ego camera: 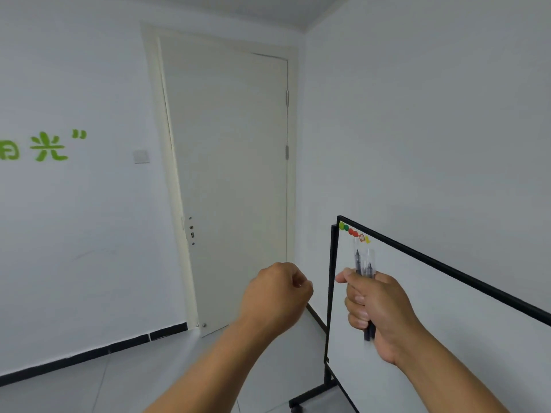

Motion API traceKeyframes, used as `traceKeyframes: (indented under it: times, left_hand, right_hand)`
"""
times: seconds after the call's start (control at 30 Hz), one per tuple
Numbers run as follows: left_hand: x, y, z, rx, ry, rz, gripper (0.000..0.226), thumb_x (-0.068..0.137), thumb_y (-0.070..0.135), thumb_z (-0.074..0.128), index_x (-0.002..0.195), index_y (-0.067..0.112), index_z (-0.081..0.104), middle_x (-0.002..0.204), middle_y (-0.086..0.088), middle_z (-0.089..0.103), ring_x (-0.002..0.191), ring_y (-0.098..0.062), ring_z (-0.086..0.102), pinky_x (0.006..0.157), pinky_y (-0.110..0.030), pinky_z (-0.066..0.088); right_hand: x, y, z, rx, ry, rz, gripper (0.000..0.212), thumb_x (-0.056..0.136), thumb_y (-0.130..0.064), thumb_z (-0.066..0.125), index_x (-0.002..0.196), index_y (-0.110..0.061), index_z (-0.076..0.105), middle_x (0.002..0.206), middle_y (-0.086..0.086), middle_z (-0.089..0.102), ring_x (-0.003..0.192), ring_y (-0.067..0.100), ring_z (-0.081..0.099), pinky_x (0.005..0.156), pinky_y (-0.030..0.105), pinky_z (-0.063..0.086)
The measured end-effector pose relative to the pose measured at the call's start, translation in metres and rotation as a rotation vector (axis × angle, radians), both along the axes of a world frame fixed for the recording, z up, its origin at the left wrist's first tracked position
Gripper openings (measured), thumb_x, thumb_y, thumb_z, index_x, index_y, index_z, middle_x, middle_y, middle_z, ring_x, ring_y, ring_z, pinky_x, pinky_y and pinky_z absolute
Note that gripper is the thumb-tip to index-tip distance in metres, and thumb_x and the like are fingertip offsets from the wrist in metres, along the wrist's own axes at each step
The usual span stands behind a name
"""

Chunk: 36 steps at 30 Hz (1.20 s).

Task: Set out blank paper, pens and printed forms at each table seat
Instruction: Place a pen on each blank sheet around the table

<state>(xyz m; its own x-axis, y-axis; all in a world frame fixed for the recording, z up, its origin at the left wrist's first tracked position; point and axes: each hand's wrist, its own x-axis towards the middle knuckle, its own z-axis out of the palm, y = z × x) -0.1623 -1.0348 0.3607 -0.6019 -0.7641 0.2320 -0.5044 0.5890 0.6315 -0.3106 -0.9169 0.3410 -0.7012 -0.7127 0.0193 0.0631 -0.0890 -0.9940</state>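
My right hand (377, 308) grips a bundle of pens (364, 263) upright, with their clear caps and dark tips sticking up above my fist and the dark ends showing below it. My left hand (275, 293) is raised beside it, a little to the left, its fingers curled into a loose fist with nothing seen in it. The two hands are apart. No table, paper or printed forms are in view.
A whiteboard on a black wheeled stand (329, 293) stands at the right, with coloured magnets (353, 233) along its top edge. A closed white door (232, 180) is straight ahead. Green lettering (44, 147) marks the left wall. The floor is grey tile.
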Motion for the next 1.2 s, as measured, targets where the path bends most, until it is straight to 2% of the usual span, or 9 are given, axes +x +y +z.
traceKeyframes:
  times: [0.2,0.33,0.43,0.57,0.73,0.9,1.2]
  left_hand:
    - [-0.066,-0.082,-0.008,0.016,-0.009,0.221,0.018,0.099,0.038,0.06,0.092,0.028,0.073,0.089,0.012,0.074,0.083,-0.013,0.07,0.072,-0.03,0.057]
    - [-0.079,-0.131,-0.007,0.033,-0.01,0.368,0.018,0.099,0.039,0.06,0.09,0.028,0.072,0.087,0.013,0.075,0.081,-0.012,0.072,0.074,-0.032,0.06]
    - [-0.074,-0.172,-0.007,0.039,-0.005,0.471,0.018,0.099,0.039,0.06,0.088,0.028,0.071,0.085,0.012,0.075,0.079,-0.014,0.073,0.075,-0.034,0.062]
    - [-0.069,-0.231,-0.01,0.034,0.0,0.572,0.019,0.1,0.038,0.061,0.087,0.027,0.071,0.08,0.01,0.074,0.071,-0.013,0.071,0.065,-0.029,0.055]
    - [-0.066,-0.328,-0.017,0.016,0.021,0.608,0.018,0.1,0.037,0.062,0.089,0.026,0.072,0.079,0.012,0.072,0.07,-0.012,0.069,0.064,-0.03,0.057]
    - [-0.064,-0.424,-0.002,-0.019,0.028,0.609,0.018,0.101,0.037,0.061,0.093,0.026,0.074,0.088,0.013,0.074,0.081,-0.009,0.07,0.073,-0.029,0.058]
    - [-0.021,-0.572,0.006,-0.009,-0.012,0.764,0.018,0.101,0.04,0.061,0.095,0.028,0.073,0.093,0.015,0.074,0.085,-0.008,0.07,0.076,-0.029,0.059]
  right_hand:
    - [-0.091,-0.12,-0.009,0.001,-0.015,0.19,0.021,0.11,-0.014,0.058,0.109,0.003,0.07,0.059,0.0,0.031,0.048,0.015,0.026,0.045,0.028,0.024]
    - [-0.115,-0.203,-0.009,-0.001,-0.029,0.345,0.023,0.111,-0.018,0.059,0.11,0.003,0.069,0.06,0.001,0.032,0.049,0.016,0.026,0.045,0.027,0.024]
    - [-0.114,-0.258,-0.011,0.005,-0.029,0.46,0.023,0.111,-0.017,0.059,0.109,0.004,0.068,0.06,0.001,0.032,0.049,0.016,0.025,0.047,0.028,0.023]
    - [-0.109,-0.335,-0.017,0.022,-0.018,0.573,0.023,0.111,-0.017,0.059,0.109,0.004,0.069,0.061,0.002,0.033,0.05,0.016,0.026,0.048,0.029,0.024]
    - [-0.102,-0.434,-0.023,0.047,0.016,0.628,0.022,0.111,-0.016,0.058,0.11,0.003,0.069,0.06,0.001,0.035,0.049,0.015,0.028,0.047,0.028,0.025]
    - [-0.102,-0.534,-0.003,0.038,0.041,0.634,0.021,0.11,-0.016,0.059,0.11,0.002,0.069,0.059,0.0,0.035,0.048,0.015,0.028,0.045,0.028,0.027]
    - [-0.069,-0.708,0.007,0.015,0.011,0.778,0.02,0.109,-0.015,0.06,0.106,0.003,0.068,0.061,0.001,0.031,0.05,0.016,0.025,0.046,0.028,0.025]
